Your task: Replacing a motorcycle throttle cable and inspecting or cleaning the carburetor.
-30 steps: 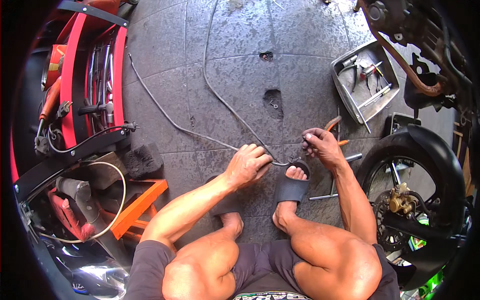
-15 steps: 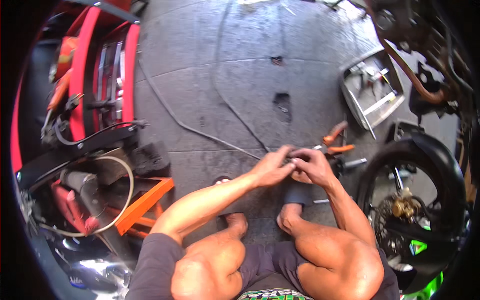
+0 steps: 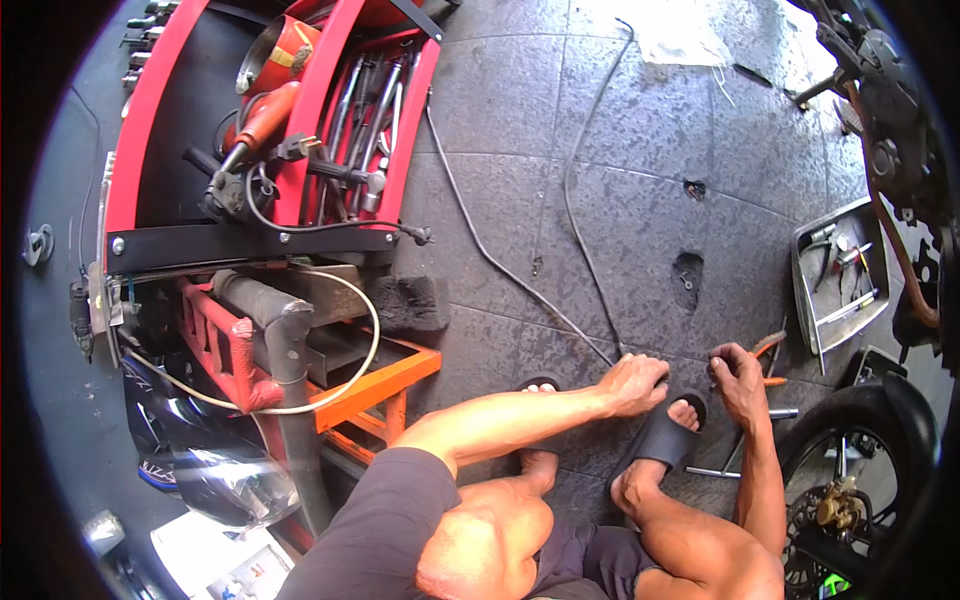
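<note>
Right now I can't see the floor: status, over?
Left hand pinching thin grey cable. Right hand closed beside it. Orange-handled pliers lying just beyond.

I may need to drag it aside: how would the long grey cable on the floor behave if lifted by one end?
The grey cable lies in loose curves across the floor tiles, so it probably sags yet keeps some springy bend. It looks thin, likely light. The left hand pinches its near end, so it seems easy to grip.

The floor point(image 3: 620, 210) is dark tile — rough, matt, stained. The cable point(image 3: 500, 265) on it looks rubber-sheathed and dull. The sandal point(image 3: 660, 440) is matt black rubber, the tray point(image 3: 808, 290) dull grey metal, and the tool cart point(image 3: 345, 130) glossy red painted steel — scuffed.
</note>
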A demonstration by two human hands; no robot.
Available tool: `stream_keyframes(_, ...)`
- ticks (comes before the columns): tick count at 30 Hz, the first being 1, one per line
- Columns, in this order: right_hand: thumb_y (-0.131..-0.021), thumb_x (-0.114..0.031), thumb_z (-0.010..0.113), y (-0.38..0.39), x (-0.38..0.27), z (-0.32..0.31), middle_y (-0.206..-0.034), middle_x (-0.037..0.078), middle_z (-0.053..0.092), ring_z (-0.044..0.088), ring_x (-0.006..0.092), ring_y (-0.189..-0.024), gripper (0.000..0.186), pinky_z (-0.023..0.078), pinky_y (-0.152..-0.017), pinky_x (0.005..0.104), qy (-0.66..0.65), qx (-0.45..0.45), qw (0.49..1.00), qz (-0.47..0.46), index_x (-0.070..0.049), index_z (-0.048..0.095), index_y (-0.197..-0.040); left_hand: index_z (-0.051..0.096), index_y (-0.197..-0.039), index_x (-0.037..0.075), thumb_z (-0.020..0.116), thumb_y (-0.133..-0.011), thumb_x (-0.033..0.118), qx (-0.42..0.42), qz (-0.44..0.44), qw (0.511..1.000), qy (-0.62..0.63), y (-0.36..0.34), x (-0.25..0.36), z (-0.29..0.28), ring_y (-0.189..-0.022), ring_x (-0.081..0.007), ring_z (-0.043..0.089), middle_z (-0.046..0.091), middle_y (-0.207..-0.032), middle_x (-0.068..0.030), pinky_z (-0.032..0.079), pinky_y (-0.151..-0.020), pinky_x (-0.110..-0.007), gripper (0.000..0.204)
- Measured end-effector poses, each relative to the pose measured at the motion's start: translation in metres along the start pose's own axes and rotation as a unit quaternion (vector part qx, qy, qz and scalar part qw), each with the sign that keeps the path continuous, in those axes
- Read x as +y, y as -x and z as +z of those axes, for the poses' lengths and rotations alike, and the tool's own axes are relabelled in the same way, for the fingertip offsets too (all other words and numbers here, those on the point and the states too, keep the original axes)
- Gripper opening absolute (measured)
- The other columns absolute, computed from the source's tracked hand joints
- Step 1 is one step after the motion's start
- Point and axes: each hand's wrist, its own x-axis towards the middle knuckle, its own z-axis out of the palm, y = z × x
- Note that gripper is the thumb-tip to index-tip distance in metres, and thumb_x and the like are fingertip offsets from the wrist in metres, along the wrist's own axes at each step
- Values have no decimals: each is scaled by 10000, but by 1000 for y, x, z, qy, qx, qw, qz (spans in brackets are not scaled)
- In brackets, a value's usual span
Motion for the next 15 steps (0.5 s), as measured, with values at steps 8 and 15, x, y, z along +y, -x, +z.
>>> stream_keyframes(8, -932, -66, 557, -5, 3, 4, -726, 52, 598, 554, 127, -656, 120, 462, -612, 303, 27, -33, 999, 14, 46, 587, -900, 643, -924, -5, 622, -827, 215, -2, 14, 1000, 8, 4, 5, -6, -883, -404, 631, 669, -892, -210, 478, -803, -514, 241)
stream_keyframes(15, -931, -88, 564, 0, 12, 11, -731, 65, 605, 562, 133, -688, 138, 464, -632, 314, -11, -87, 995, 36, 45, 598, -913, 655, -917, 8, 610, -896, 249, -13, 20, 1000, 14, 4, 5, -3, -885, -391, 630, 665, -863, -197, 477, -798, -504, 246)
